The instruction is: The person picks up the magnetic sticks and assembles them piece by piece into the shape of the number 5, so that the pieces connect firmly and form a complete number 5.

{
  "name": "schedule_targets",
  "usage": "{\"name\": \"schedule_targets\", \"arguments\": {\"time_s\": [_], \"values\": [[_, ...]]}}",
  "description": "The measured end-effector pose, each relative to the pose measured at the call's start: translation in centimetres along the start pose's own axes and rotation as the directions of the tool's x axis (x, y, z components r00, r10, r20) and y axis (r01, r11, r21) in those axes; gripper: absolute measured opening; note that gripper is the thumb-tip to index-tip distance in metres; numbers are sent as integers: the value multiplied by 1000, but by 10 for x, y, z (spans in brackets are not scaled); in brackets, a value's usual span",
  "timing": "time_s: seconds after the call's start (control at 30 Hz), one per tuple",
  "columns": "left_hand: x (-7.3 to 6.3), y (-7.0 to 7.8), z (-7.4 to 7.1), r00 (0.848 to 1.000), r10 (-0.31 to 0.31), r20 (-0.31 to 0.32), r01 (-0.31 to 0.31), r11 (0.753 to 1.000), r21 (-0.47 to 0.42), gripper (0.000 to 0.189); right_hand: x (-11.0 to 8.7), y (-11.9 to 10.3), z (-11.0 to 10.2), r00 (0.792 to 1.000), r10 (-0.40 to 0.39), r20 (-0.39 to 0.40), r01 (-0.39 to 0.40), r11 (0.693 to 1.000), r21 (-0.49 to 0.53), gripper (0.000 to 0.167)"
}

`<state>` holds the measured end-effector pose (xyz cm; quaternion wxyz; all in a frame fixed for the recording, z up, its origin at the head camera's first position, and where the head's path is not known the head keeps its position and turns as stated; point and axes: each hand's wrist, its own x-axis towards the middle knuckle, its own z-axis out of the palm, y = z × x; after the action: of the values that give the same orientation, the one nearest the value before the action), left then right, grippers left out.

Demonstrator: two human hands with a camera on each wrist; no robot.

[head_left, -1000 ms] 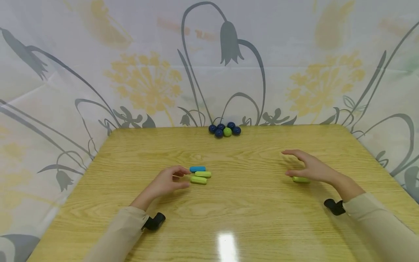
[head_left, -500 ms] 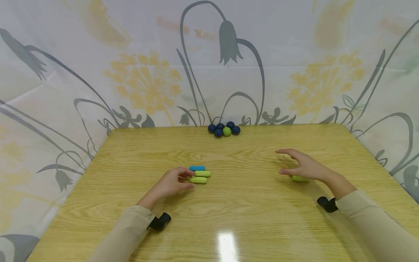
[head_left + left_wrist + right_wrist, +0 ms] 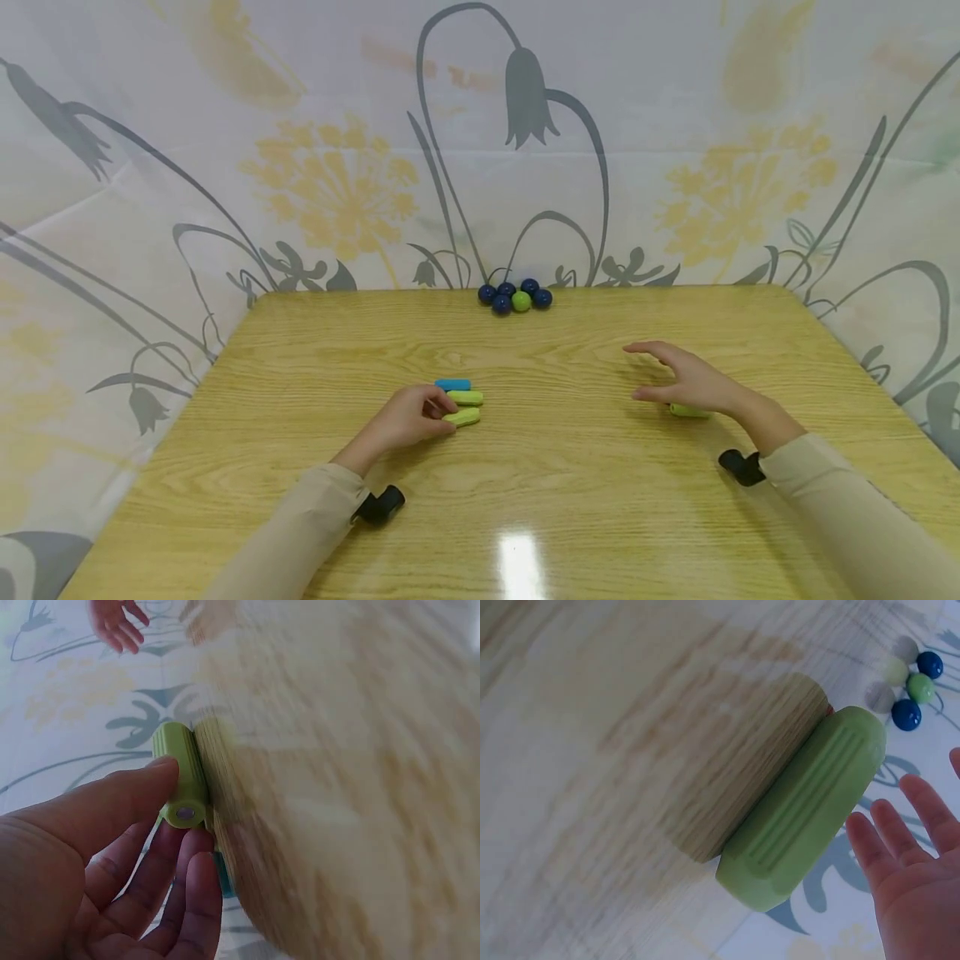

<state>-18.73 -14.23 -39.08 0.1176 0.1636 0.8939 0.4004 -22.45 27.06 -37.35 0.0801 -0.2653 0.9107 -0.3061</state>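
My left hand (image 3: 412,418) pinches a stubby lime-green highlighter (image 3: 184,776) between thumb and fingers, its round end facing the wrist camera. In the head view that highlighter points slightly up to the right, its near end covered by the hand. Just behind it lie another green highlighter (image 3: 468,398) and a blue one (image 3: 453,385), side by side. At the right, my right hand (image 3: 693,381) is held over the table with fingers extended and thumb apart, nothing in its grasp. Under it a further green highlighter (image 3: 802,810) with a ribbed side lies on the table, partly hidden in the head view.
At the table's far edge sits a cluster of several dark blue balls (image 3: 502,305) with a green ball (image 3: 521,302) among them. Behind the wooden table (image 3: 570,475) hangs a flower-patterned cloth (image 3: 637,192). A black wrist mount (image 3: 381,505) sticks out from the left sleeve.
My left hand has moved right to the nearest green highlighter and taken hold of it, tilting it. The right hand has drifted slightly left, still extended.
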Motion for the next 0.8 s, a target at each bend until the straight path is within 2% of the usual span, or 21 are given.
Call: {"name": "schedule_targets", "arguments": {"time_s": [0.27, 0.5, 0.8], "values": [[4, 3, 5, 999, 50, 14, -50, 999, 12, 18, 4, 0, 3, 1000, -3, 9, 3, 1000, 10, 68], [10, 8, 13, 998, 62, 21, -62, 998, 7, 18, 7, 2, 4, 1000, -5, 13, 5, 1000, 20, 67], [20, 18, 24, 985, 166, 41, -167, 986, 8, 16, 11, 2, 5, 1000, -3, 16, 2, 998, 58, 68]]}}
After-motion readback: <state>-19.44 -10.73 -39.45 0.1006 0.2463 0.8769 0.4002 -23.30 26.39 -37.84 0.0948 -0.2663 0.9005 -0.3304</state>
